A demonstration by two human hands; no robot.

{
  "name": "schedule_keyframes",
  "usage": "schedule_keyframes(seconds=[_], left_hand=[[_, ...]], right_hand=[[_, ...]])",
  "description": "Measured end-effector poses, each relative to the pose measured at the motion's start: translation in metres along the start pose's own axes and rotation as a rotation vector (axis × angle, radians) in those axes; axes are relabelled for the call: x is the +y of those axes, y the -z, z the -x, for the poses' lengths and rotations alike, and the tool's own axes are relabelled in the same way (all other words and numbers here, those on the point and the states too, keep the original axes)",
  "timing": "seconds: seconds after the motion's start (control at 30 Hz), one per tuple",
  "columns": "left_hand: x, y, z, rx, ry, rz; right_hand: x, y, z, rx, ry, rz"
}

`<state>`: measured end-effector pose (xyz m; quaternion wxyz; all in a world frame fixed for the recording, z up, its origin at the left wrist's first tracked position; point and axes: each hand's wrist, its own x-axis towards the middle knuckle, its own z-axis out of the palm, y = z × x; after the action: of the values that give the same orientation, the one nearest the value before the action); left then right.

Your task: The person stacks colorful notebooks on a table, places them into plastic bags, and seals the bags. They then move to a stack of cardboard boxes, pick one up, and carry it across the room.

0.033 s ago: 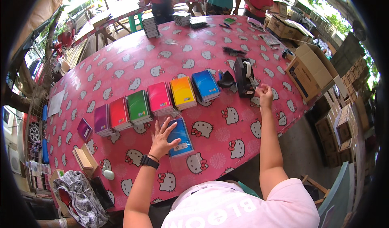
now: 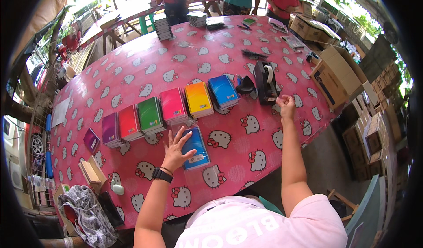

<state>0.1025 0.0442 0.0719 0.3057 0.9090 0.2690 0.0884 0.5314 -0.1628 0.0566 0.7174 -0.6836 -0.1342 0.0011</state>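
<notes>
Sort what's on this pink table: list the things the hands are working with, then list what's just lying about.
In hand:
- left hand flat on the blue notebook
- right hand at the black tape dispenser
- row of coloured notebook stacks

Lying about:
- black comb
- cardboard boxes
- patterned bag
- far stack of notebooks

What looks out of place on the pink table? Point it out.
One blue notebook lies apart from the row of coloured notebook stacks, nearer the table edge, under the left hand. The right hand is by the tape dispenser. Nothing looks spilled or damaged.
</notes>
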Motion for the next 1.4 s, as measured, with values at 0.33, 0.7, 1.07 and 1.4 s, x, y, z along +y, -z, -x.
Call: schedule_keyframes(seconds=[0.33, 0.7, 1.07, 1.4], left_hand=[[0.000, -0.002, 0.005, -0.031, 0.027, 0.031], [-0.016, -0.011, 0.011, 0.420, -0.113, 0.270], [0.030, 0.033, 0.092, 0.320, -0.114, 0.280], [0.025, 0.021, 0.066, 0.205, -0.206, 1.017]], right_hand=[[-0.106, -0.151, 0.174, -1.014, -0.594, 0.003], [-0.132, -0.145, 0.188, -1.217, -0.012, 1.148], [-0.116, -0.096, 0.251, -1.233, 0.179, 0.195], [-0.114, -0.126, 0.273, -1.206, 0.125, -0.258]])
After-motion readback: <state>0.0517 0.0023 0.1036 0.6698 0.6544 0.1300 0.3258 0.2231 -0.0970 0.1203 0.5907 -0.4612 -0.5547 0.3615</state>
